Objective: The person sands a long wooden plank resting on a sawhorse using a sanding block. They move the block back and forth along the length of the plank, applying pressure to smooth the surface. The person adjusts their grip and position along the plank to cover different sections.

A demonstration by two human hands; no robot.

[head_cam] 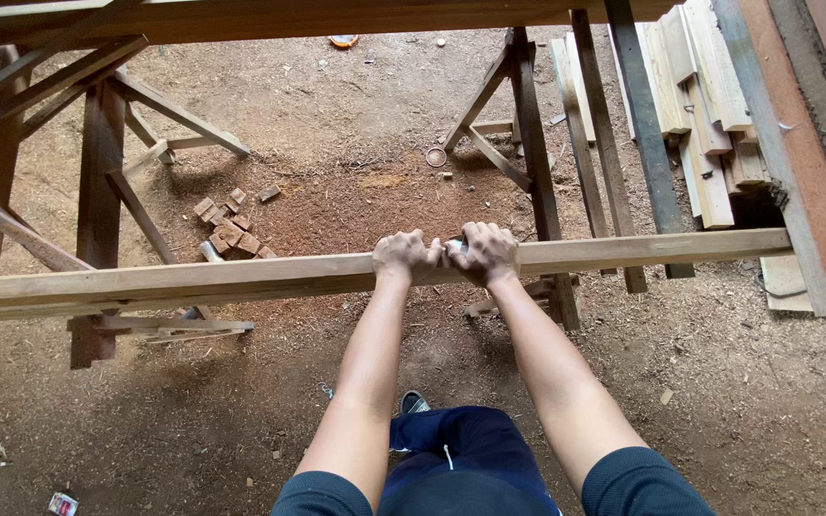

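**Two hands on a timber rail**

My left hand [405, 256] and right hand [486, 252] sit side by side at the centre of view, knuckles up, both pressed onto the top of a long rail [193, 279]. A small pale object [453, 247] shows between them, seemingly pinched by the fingers of both; what it is I cannot tell. The rail is one straight, square-edged length of pale sawn wood, running from 9 o'clock to 3 o'clock and rising slightly toward the right.

Two trestles carry the work: one [97, 191] at 9 to 10 o'clock, of dark, rough braced posts, and one [532, 162] at 1 o'clock, slimmer, with diagonal struts. At 2 o'clock lies a stack of planks [705, 115], flat, pale and weathered. A heap of small reddish offcuts [227, 229], blocky and roughly a dozen, lies at 10 o'clock beyond the rail. The floor [748, 401] is packed earth under coarse sawdust. One round ring-shaped item [436, 157] lies at 12 o'clock. My dark blue trousers [461, 449] show at 6 o'clock.
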